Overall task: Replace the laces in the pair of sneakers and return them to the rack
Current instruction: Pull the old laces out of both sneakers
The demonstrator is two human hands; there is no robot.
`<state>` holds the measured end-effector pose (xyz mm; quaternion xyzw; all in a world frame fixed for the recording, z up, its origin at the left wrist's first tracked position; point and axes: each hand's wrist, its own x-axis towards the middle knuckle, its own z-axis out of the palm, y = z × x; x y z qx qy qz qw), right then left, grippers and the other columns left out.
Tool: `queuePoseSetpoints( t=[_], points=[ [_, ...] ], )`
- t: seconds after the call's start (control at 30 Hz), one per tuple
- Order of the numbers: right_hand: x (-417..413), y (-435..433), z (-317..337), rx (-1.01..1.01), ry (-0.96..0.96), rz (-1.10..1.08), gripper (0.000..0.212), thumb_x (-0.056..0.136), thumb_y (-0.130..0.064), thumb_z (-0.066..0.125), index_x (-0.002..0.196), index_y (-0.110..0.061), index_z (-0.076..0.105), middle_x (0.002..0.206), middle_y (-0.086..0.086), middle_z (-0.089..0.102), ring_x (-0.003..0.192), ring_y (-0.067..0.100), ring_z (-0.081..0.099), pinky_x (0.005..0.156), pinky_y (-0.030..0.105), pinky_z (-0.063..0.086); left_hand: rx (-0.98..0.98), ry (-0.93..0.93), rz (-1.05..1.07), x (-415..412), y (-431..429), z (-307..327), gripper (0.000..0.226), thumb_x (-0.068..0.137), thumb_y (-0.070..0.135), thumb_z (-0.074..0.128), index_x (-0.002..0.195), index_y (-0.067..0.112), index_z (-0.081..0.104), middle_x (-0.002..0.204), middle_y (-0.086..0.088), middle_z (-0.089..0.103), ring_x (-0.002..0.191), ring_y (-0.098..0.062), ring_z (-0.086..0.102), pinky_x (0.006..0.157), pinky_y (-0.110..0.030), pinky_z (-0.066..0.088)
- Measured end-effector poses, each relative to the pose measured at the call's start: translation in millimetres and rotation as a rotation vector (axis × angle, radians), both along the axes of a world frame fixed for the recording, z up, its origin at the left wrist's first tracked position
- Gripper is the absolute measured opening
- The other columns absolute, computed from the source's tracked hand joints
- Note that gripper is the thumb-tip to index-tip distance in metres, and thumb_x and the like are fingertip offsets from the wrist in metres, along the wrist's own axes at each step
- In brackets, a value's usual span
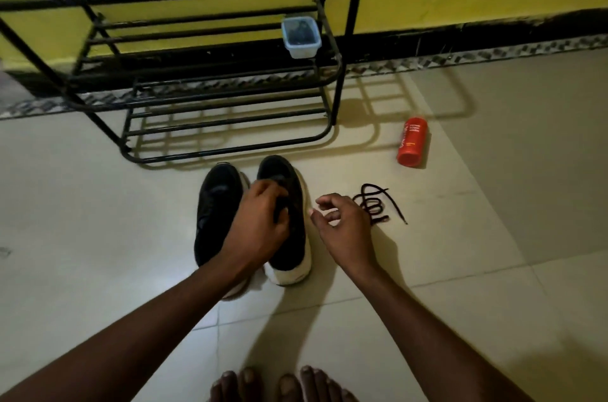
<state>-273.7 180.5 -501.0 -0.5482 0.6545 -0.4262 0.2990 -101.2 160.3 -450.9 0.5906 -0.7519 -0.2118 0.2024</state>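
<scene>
Two black sneakers with white soles stand side by side on the floor, toes toward the rack: the left sneaker [215, 214] and the right sneaker [291, 230]. My left hand [260, 220] lies over the right sneaker's lacing area, its fingers curled into the tongue or laces there. My right hand [342, 227] hovers just right of that sneaker, fingers loosely curled and holding nothing. A loose dark shoelace [376, 204] lies in a tangle on the floor right of my right hand. The black metal shoe rack [204, 99] stands behind the sneakers.
A small clear plastic container [301, 36] with dark contents sits on a rack shelf at the right end. A red bottle [412, 141] lies on the tiled floor to the right. My bare toes [283, 383] show at the bottom edge. A yellow wall stands behind.
</scene>
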Motion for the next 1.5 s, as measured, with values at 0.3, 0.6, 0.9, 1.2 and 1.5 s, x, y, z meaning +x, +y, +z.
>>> queuePoseSetpoints(
  t=[0.3, 0.6, 0.9, 1.2, 1.5],
  points=[
    [28, -7, -7, 0.145, 0.280, 0.115, 0.038, 0.085, -0.022, 0.075, 0.122, -0.015, 0.071, 0.109, 0.006, 0.068, 0.080, 0.024, 0.068, 0.078, 0.029, 0.057, 0.187, -0.030, 0.001, 19, 9, -19, 0.037, 0.093, 0.014, 0.062, 0.128, 0.008, 0.054, 0.124, -0.013, 0.057, 0.104, -0.027, 0.060, 0.081, -0.025, 0.046],
    [2, -11, 2, 0.202, 0.306, 0.031, 0.034, 0.084, -0.017, 0.077, 0.118, -0.016, 0.071, 0.105, 0.002, 0.072, 0.079, 0.016, 0.069, 0.073, 0.024, 0.055, 0.142, 0.063, -0.057, 4, 0, -24, 0.042, 0.096, 0.020, 0.060, 0.136, 0.013, 0.051, 0.128, -0.009, 0.058, 0.112, -0.023, 0.058, 0.086, -0.024, 0.046],
    [55, -1, 35, -0.053, 0.383, 0.088, 0.027, 0.087, -0.018, 0.071, 0.114, -0.012, 0.069, 0.113, 0.004, 0.058, 0.110, 0.023, 0.055, 0.096, 0.034, 0.048, -0.126, 0.122, 0.104, 95, 13, -7, 0.027, 0.084, 0.010, 0.064, 0.110, 0.012, 0.069, 0.111, -0.003, 0.063, 0.099, -0.020, 0.061, 0.082, -0.035, 0.055],
    [123, 4, 30, 0.194, 0.369, 0.427, 0.049, 0.091, -0.029, 0.070, 0.135, -0.013, 0.060, 0.126, 0.004, 0.059, 0.116, 0.019, 0.057, 0.102, 0.032, 0.049, 0.020, 0.167, 0.230, 137, 33, -33, 0.034, 0.085, 0.022, 0.072, 0.117, 0.011, 0.068, 0.108, -0.004, 0.067, 0.097, -0.019, 0.066, 0.071, -0.034, 0.063],
    [130, 13, 23, 0.288, 0.337, 0.277, 0.062, 0.093, -0.019, 0.065, 0.149, -0.014, 0.041, 0.144, 0.002, 0.045, 0.135, 0.019, 0.043, 0.110, 0.020, 0.030, -0.001, 0.209, 0.161, 121, 28, -33, 0.036, 0.088, 0.036, 0.052, 0.117, 0.020, 0.066, 0.103, 0.001, 0.072, 0.090, -0.018, 0.070, 0.074, -0.041, 0.060]
  ],
)
